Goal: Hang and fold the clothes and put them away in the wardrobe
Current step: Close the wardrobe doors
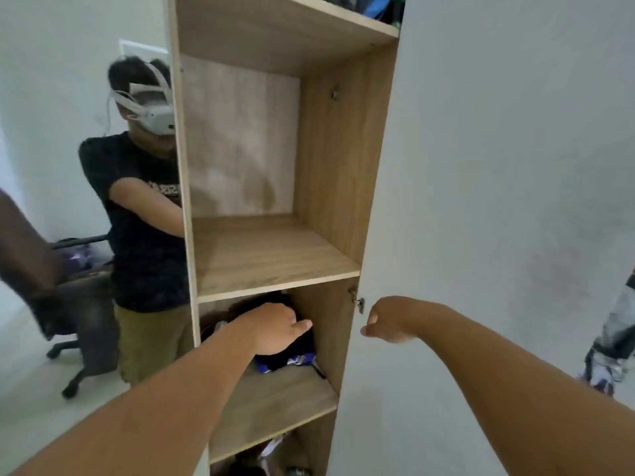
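The wooden wardrobe (275, 259) stands open in front of me, and its white door (498, 201) is swung out to the right. A pile of dark clothes (292, 359) with a blue and white print lies on the lower shelf. My left hand (275, 328) reaches into that shelf and lies on top of the pile; its fingers curl down into the cloth and its thumb points right. My right hand (388, 321) hovers in front of the door's inner face, near the hinge (357, 302), curled into a fist with nothing visible in it. The middle shelf is bare.
Another person (144, 214) wearing a headset stands close against the wardrobe's left side. A dark office chair (79, 314) sits behind them. More clothes fill the top shelf (378, 8) and the bottom compartment (271, 455). A patterned garment (615, 341) hangs at the right edge.
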